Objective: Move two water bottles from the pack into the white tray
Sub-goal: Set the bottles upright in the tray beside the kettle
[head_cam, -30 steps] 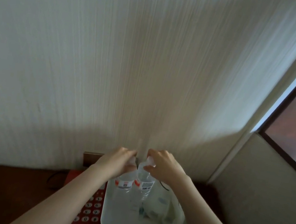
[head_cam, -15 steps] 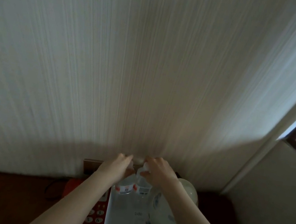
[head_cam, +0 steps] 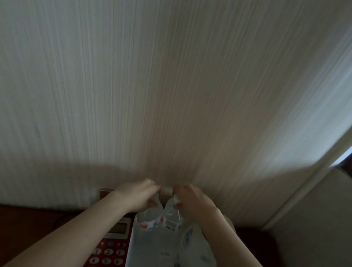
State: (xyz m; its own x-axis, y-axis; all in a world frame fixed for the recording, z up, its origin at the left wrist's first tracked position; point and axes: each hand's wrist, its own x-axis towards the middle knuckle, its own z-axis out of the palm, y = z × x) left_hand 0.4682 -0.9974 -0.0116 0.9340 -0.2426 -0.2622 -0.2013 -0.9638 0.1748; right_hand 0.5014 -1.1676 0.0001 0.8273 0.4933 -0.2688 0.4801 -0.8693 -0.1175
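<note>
Bottles [head_cam: 158, 217] upright, hands [head_cam: 138, 193] gripping necks

Red phone [head_cam: 106, 258] keypad: digits 1–9 legible; bottle labels unreadable.

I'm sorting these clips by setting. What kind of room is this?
Probably a hotel room: a red desk phone on a dark wood desk, a white tray with water bottles, and striped wallpaper.
</note>
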